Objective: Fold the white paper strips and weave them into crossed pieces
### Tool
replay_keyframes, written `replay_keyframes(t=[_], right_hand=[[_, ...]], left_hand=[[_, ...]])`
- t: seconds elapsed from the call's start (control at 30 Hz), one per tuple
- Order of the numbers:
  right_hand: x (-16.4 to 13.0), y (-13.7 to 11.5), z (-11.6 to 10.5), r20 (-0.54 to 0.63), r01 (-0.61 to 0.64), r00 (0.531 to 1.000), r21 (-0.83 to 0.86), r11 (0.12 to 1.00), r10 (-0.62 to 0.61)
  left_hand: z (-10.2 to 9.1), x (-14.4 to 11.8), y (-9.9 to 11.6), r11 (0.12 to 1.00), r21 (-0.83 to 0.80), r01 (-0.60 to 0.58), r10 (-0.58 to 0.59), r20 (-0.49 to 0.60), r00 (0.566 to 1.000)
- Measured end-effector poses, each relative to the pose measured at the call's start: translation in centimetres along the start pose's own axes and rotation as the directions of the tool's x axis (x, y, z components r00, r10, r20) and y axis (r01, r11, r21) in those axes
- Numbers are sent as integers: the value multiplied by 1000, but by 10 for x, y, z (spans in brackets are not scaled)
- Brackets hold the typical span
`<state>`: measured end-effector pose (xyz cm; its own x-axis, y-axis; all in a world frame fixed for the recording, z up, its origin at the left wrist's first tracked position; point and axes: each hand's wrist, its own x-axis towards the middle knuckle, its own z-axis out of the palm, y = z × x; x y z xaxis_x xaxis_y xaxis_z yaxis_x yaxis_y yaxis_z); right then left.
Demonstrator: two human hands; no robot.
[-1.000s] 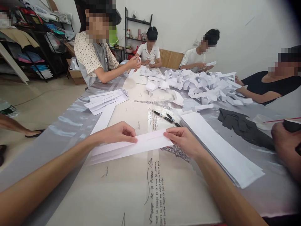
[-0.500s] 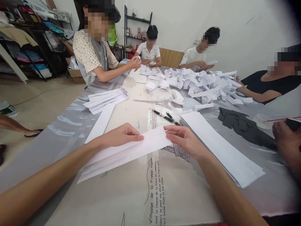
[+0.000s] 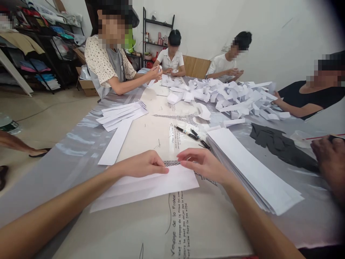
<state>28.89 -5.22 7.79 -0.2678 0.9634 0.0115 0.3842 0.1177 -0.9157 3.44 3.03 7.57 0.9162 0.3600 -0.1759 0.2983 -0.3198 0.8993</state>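
Note:
Low over the table, a long white paper strip (image 3: 151,189) with lengthwise creases lies at a slant in front of me. My left hand (image 3: 147,163) pinches its upper edge between thumb and curled fingers. Just above the strip's right end is my right hand (image 3: 201,163), thumb and fingers apart with nothing between them. To its right rests a thick stack of white paper strips (image 3: 250,165). Black pens (image 3: 192,133) lie beyond my hands. Farther left, several folded paper strips (image 3: 124,115) are fanned out over another flat strip (image 3: 114,144).
A large heap of folded white paper pieces (image 3: 231,95) covers the table's far right. Dark cloth (image 3: 280,144) and a clear plastic cup (image 3: 300,138) lie at right, near another person's hand (image 3: 329,158). Several people sit around the table.
My right hand has let go of the strip's right end and opened slightly to the left. That end has dropped lower, toward the table. My left hand keeps its pinch, slightly lower.

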Motion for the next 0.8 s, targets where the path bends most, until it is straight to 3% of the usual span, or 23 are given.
replay_keyframes(t=[0.1,0.37,0.6,0.8], right_hand=[[4,5,14,77,23,997,-62,998,-19],[6,11,15,61,-15,998,-57,998,19],[9,8,23,75,0,997,-28,1000,2],[8,13,12,79,-53,996,33,998,50]], left_hand=[[6,5,2,999,51,-4,5,-18,1000],[-2,5,9,993,91,-80,82,-23,996],[1,6,15,997,64,-39,40,-13,999],[-30,-6,0,999,32,41,-43,54,998]])
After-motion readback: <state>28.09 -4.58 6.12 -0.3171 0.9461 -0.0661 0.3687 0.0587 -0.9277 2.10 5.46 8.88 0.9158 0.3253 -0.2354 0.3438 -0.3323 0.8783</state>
